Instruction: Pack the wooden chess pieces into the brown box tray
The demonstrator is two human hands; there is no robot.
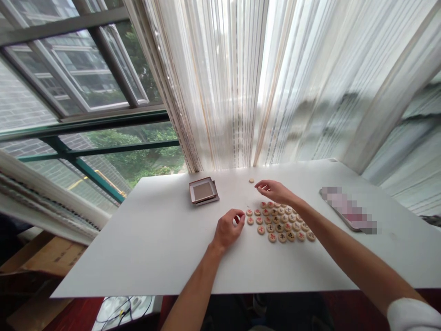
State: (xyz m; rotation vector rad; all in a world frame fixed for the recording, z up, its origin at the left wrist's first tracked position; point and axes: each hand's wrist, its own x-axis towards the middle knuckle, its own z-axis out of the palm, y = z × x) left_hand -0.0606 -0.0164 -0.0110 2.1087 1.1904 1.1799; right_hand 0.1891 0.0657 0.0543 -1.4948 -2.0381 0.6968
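Round wooden pieces with red or black characters [279,227] lie face up in rough rows on the white table. My left hand [230,227] rests just left of these rows, its thumb and index finger curled round near the leftmost pieces; whether anything is between the fingertips is too small to tell. Above the far side of the rows, my right hand [274,191] reaches in with its fingers stretched out and nothing visible in them. A single pale piece [251,180] lies by itself beyond the right fingertips, not touched. My right forearm hides some pieces at the right.
An open shallow box [203,191] sits on the table [148,239] at the back left. A blurred-out flat pink object [347,209] lies at the right. Sheer curtains [234,92] hang along the back edge. Cardboard boxes [51,253] stand at the lower left.
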